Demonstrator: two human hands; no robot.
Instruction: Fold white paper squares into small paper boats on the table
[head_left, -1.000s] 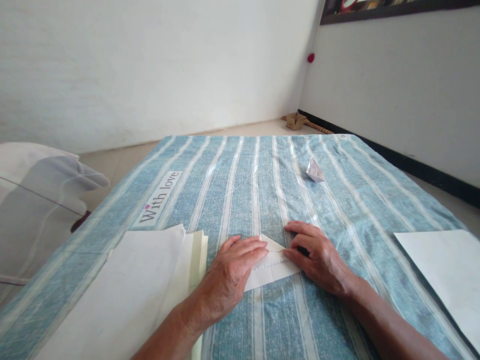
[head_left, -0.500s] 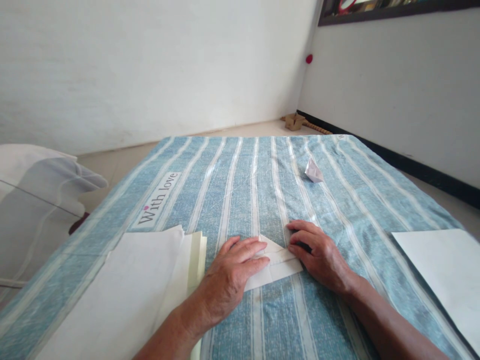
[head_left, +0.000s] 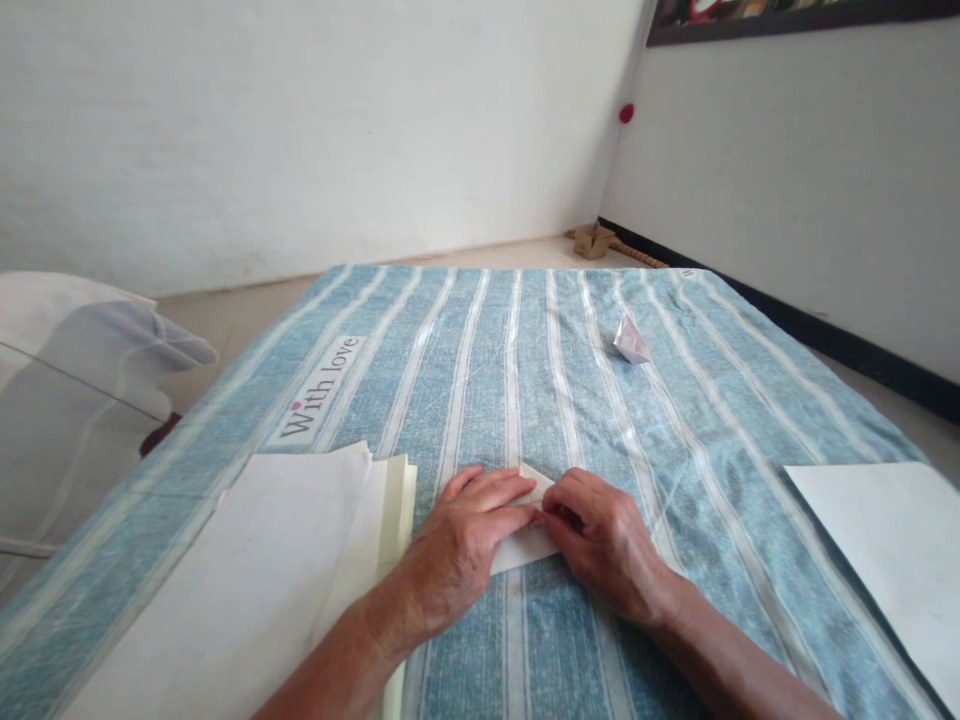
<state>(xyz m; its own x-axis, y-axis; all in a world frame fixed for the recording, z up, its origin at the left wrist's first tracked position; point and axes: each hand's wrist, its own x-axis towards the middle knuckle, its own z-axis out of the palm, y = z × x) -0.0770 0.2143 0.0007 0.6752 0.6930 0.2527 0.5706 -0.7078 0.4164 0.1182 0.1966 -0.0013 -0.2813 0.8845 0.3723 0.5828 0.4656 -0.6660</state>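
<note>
A folded piece of white paper (head_left: 525, 548) lies on the striped cloth in front of me, partly covered by both hands. My left hand (head_left: 469, 535) rests on its left part, fingers stretched out and pressing it down. Curled at the paper's right side, my right hand (head_left: 604, 535) has thumb and forefinger pinched on it, close to the left fingertips. The pinched edge is hidden behind the right fingers. Farther off to the right stands a small folded paper boat (head_left: 631, 342).
A stack of white and pale yellow sheets (head_left: 225, 580) lies left of my hands. At the right edge is another white sheet (head_left: 885, 550). The blue striped tablecloth (head_left: 465, 400) covers the table. A white-draped object (head_left: 82, 400) stands beyond the left edge; a cardboard box (head_left: 592, 242) sits on the floor.
My right hand has moved left along the paper, from its right tip to near the left fingertips, and covers more of it. My left hand stays in place.
</note>
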